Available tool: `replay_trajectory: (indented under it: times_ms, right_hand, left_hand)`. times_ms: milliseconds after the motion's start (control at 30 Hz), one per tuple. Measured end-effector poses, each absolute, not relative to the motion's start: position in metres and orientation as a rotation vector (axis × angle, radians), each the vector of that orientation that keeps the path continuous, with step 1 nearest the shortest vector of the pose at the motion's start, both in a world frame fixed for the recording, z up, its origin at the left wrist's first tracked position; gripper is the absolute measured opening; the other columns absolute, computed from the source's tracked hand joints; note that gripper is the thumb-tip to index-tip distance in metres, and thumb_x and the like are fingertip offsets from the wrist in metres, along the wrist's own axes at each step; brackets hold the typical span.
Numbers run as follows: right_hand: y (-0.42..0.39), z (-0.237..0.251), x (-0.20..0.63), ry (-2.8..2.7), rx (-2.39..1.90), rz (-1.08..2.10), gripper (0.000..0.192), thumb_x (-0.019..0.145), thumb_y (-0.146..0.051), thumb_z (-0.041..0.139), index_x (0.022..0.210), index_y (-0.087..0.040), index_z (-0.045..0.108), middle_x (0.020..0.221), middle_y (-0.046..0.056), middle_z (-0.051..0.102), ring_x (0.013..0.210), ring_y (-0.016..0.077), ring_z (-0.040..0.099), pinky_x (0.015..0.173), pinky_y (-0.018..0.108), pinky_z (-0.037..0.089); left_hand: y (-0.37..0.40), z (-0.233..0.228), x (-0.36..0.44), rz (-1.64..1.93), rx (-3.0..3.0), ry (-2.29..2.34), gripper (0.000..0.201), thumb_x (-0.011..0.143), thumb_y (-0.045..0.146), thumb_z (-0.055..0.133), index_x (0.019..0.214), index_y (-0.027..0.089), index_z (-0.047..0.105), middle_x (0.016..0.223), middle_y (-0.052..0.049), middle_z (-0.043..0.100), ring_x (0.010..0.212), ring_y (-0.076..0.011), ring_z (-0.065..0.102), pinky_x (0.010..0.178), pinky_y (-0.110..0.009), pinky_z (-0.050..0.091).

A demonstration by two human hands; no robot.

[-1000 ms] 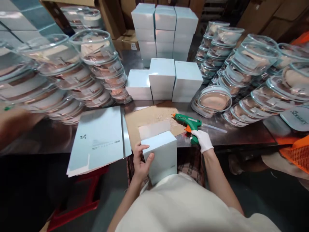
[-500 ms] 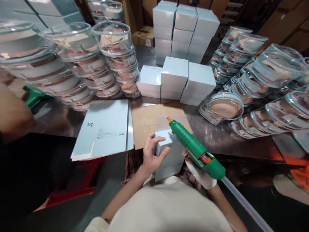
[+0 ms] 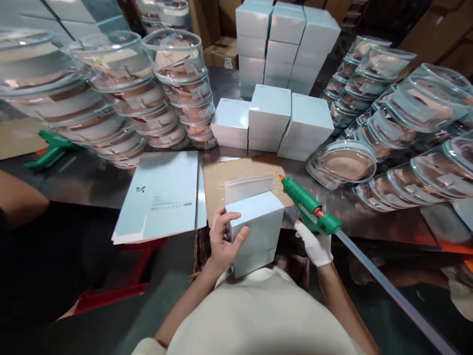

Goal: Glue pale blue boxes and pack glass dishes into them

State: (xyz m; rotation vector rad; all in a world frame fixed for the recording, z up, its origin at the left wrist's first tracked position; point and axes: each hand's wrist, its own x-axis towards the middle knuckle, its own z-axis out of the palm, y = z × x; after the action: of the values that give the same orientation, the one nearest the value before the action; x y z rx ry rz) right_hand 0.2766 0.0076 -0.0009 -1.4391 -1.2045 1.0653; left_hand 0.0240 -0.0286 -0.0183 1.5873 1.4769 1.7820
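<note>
A pale blue box [image 3: 260, 239] leans between my body and the table edge, its white flap [image 3: 249, 186] folded out at the far side. My left hand [image 3: 224, 241] is closed on the box's left end, thumb on the near face and fingers over the top. In my right hand [image 3: 314, 244], which wears a white glove, is a green hot glue gun [image 3: 301, 197] with an orange tip and a long clear glue stick trailing from its back. The tip is off to the right of the flap, apart from it. Beneath the flap lies a brown cardboard sheet [image 3: 214, 172].
Flat pale blue carton sheets [image 3: 166, 182] lie at the left. Finished-looking boxes [image 3: 269, 118] stand ahead. Stacked glass containers [image 3: 185, 93] line both sides. Another green glue gun [image 3: 53, 148] rests at far left, near another person's arm [image 3: 22, 199].
My right hand has drawn the glue gun away to the right, off the box. The box has turned, so its top and the raised flap show more. The other person's arm has moved back.
</note>
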Motion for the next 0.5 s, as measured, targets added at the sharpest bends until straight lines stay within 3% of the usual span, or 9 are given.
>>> replay_trajectory:
  times_ms: [100, 200, 333, 433, 500]
  right_hand:
    - [0.038, -0.008, 0.271, -0.937, -1.600, 1.256, 0.043, 0.073, -0.062, 0.072, 0.081, -0.020, 0.066, 0.060, 0.002, 0.067, 0.047, 0.0170, 0.057, 0.046, 0.029, 0.049]
    - [0.065, -0.009, 0.276, -0.951, -1.631, 1.359, 0.053, 0.079, -0.070, 0.058, 0.080, -0.017, 0.069, 0.065, 0.008, 0.073, 0.049, 0.0195, 0.062, 0.049, 0.032, 0.053]
    - [0.074, 0.010, 0.301, -1.022, -1.831, 1.260, 0.046, 0.081, -0.062, 0.071, 0.065, -0.019, 0.068, 0.056, 0.007, 0.068, 0.051, 0.0204, 0.063, 0.052, 0.031, 0.052]
    - [0.068, 0.032, 0.294, -1.160, -1.695, 1.069, 0.042, 0.075, -0.059, 0.082, 0.088, -0.019, 0.078, 0.078, 0.007, 0.079, 0.069, 0.0201, 0.070, 0.069, 0.031, 0.059]
    - [0.065, 0.042, 0.273, -1.293, -1.451, 1.157, 0.056, 0.071, -0.058, 0.087, 0.110, -0.019, 0.079, 0.101, 0.008, 0.082, 0.087, 0.0229, 0.074, 0.085, 0.037, 0.061]
  left_hand:
    - [-0.028, -0.017, 0.019, 1.791, 1.529, 1.450, 0.029, 0.091, 0.044, 0.076, 0.111, 0.024, 0.068, 0.111, -0.007, 0.065, 0.109, -0.0235, 0.064, 0.090, -0.033, 0.050]
    - [-0.026, -0.015, 0.017, 1.816, 1.475, 1.437, 0.033, 0.091, 0.049, 0.075, 0.110, 0.024, 0.067, 0.112, -0.006, 0.064, 0.103, -0.0212, 0.064, 0.086, -0.030, 0.050]
    - [-0.026, -0.014, 0.014, 1.827, 1.471, 1.399, 0.034, 0.091, 0.053, 0.074, 0.107, 0.024, 0.066, 0.111, -0.006, 0.065, 0.106, -0.0224, 0.064, 0.089, -0.032, 0.051]
    - [-0.027, -0.013, 0.016, 1.758, 1.490, 1.353, 0.034, 0.090, 0.054, 0.074, 0.105, 0.024, 0.067, 0.106, -0.006, 0.066, 0.107, -0.0237, 0.065, 0.090, -0.034, 0.052]
    - [-0.026, -0.012, 0.020, 1.717, 1.525, 1.300, 0.035, 0.090, 0.055, 0.074, 0.104, 0.024, 0.068, 0.104, -0.007, 0.067, 0.113, -0.0263, 0.066, 0.094, -0.037, 0.053]
